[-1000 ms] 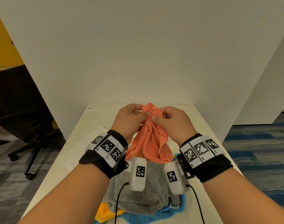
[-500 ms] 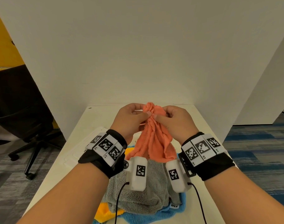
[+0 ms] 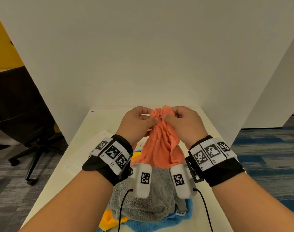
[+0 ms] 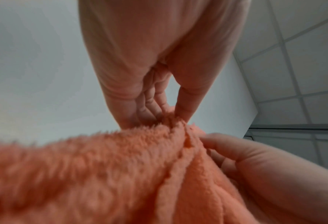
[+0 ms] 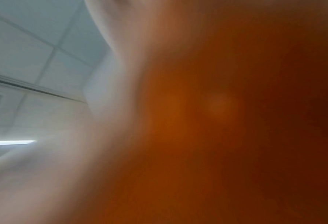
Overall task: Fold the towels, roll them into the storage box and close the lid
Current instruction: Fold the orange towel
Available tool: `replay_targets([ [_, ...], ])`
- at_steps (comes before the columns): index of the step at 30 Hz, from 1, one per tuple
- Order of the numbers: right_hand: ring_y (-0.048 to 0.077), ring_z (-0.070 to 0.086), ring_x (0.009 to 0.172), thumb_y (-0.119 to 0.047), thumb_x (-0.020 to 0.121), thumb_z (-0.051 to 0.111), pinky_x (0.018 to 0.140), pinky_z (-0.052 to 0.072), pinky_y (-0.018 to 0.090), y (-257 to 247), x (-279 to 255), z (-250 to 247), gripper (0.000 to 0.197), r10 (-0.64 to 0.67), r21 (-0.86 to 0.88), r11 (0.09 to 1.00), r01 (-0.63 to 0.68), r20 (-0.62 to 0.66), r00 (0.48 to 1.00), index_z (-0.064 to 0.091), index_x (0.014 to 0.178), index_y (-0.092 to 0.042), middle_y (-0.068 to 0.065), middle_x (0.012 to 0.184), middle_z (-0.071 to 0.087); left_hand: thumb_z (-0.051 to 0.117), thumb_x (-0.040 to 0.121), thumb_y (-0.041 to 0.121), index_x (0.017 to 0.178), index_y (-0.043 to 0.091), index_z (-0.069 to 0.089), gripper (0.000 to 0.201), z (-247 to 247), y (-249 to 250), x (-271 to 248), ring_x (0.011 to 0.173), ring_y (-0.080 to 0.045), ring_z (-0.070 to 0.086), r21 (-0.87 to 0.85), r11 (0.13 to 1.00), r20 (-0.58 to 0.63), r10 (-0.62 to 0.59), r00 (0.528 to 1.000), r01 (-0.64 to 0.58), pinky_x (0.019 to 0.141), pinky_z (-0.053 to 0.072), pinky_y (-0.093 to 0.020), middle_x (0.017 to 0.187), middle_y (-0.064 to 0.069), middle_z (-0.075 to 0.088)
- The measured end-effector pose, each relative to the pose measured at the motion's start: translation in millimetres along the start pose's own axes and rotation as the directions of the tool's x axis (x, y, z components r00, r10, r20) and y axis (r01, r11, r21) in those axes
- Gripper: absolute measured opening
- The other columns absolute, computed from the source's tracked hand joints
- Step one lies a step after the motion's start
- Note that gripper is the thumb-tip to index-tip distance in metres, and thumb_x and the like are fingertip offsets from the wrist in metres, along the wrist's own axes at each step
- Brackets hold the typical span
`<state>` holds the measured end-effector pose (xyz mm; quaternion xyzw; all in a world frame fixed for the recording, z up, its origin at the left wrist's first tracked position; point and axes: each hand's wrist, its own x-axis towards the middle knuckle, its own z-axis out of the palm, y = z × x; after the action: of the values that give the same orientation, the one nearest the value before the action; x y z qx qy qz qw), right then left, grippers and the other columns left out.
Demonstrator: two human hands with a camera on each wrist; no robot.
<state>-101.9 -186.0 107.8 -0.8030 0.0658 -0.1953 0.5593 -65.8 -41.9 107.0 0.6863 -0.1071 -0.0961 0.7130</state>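
Note:
An orange towel [image 3: 160,144] hangs bunched in the air above the table, held at its top by both hands. My left hand [image 3: 139,121] pinches the top edge from the left and my right hand [image 3: 179,121] pinches it from the right, thumbs nearly touching. In the left wrist view the orange towel [image 4: 121,174] fills the lower half, with my left hand [image 4: 159,94] pinching its crest and the right hand's fingers [image 4: 245,156] beside it. The right wrist view is a close orange blur [image 5: 236,121]. A grey towel [image 3: 149,203] lies below, over a blue towel [image 3: 161,224] and a yellow towel [image 3: 109,220].
A flat white lid-like panel [image 3: 86,153] lies on the white table [image 3: 205,124] left of the towel pile. White partition walls [image 3: 143,56] enclose the table on the back and right. A black office chair [image 3: 20,124] stands on the floor to the left.
The orange towel's hanging bottom has risen a little off the grey towel. Both hands stay together at its top, their fingers working the gathered edge.

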Motion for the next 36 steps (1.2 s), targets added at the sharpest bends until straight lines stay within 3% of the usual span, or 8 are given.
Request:
replay_targets([
  [3,0.018,0.068,0.082,-0.031,0.086,0.068,0.084,0.055,0.044,-2,-3,2,0.011,-0.026,0.011,1.0,0.026,0.027,0.999,0.073,0.079,-0.024,-0.001,0.081,0.072,0.065,0.087,0.003,0.108,0.0,0.059,0.022,2,1,0,0.074,-0.024,0.065,-0.001,1.0,0.01,-0.002,1.0,0.002,0.073,0.056,-0.039,0.085,-0.016,0.065],
  [8,0.028,0.066,0.089,-0.064,0.083,0.042,0.092,0.049,0.051,-6,-4,2,0.066,0.017,-0.02,1.0,-0.014,0.152,0.988,0.072,0.09,-0.006,0.014,0.091,0.071,0.069,0.087,0.027,0.099,0.004,0.06,0.028,-1,3,1,0.072,-0.022,0.066,-0.06,0.997,0.0,-0.048,0.999,0.048,0.07,0.057,-0.034,0.087,-0.012,0.068],
  [14,-0.005,0.064,0.09,-0.044,0.103,0.024,0.087,0.046,0.014,-13,-13,1,0.054,0.022,0.07,0.997,-0.045,0.311,0.95,0.071,0.111,-0.021,-0.01,0.1,0.072,0.075,0.081,0.034,0.108,-0.002,0.062,0.047,-6,-3,6,0.081,-0.032,0.069,-0.042,0.998,-0.066,-0.047,0.997,0.044,0.072,0.058,-0.037,0.098,-0.019,0.071],
  [17,0.006,0.067,0.092,-0.041,0.103,0.027,0.082,0.051,0.019,-10,-13,6,0.049,0.036,0.174,0.98,-0.096,0.322,0.946,0.069,0.114,-0.018,0.0,0.104,0.073,0.069,0.087,0.027,0.102,0.0,0.065,0.032,-10,-4,7,0.088,-0.037,0.069,-0.024,0.999,-0.078,-0.048,0.996,0.046,0.081,0.058,-0.048,0.097,-0.019,0.071],
  [22,0.002,0.06,0.09,-0.022,0.095,0.056,0.072,0.044,0.013,0,-5,-1,0.017,-0.042,-0.01,0.999,0.045,0.204,0.978,0.065,0.109,-0.022,-0.008,0.105,0.064,0.062,0.092,0.015,0.089,0.01,0.062,0.006,-20,5,3,0.075,-0.019,0.063,0.118,0.992,0.05,0.044,0.998,-0.05,0.074,0.056,-0.034,0.083,-0.007,0.065],
  [30,-0.009,0.04,0.108,-0.027,0.078,0.076,0.083,0.03,-0.006,-6,0,-21,0.068,-0.111,-0.304,0.92,0.246,0.399,0.91,0.043,0.138,-0.032,-0.013,0.132,0.035,0.06,0.094,0.017,0.092,0.022,0.06,0.006,-36,14,3,0.071,-0.006,0.056,0.43,0.847,0.352,0.161,0.922,-0.312,0.072,0.048,-0.029,0.08,0.006,0.059],
  [33,0.003,0.044,0.118,-0.036,0.076,0.077,0.101,0.039,0.02,-8,1,-20,0.067,-0.059,-0.431,0.854,0.29,0.474,0.878,0.046,0.135,-0.033,-0.011,0.135,0.044,0.06,0.094,0.021,0.094,0.026,0.059,0.005,-37,16,3,0.075,-0.006,0.055,0.429,0.82,0.426,0.186,0.886,-0.378,0.071,0.046,-0.024,0.082,0.005,0.058],
  [36,0.014,0.057,0.101,-0.04,0.083,0.069,0.089,0.045,0.031,-8,-1,-21,0.035,0.021,-0.547,0.789,0.281,0.48,0.877,0.058,0.112,-0.025,-0.004,0.108,0.062,0.06,0.093,0.023,0.094,0.027,0.059,0.005,-39,15,6,0.077,-0.005,0.054,0.447,0.788,0.395,0.251,0.884,-0.423,0.069,0.045,-0.021,0.084,0.006,0.058],
])
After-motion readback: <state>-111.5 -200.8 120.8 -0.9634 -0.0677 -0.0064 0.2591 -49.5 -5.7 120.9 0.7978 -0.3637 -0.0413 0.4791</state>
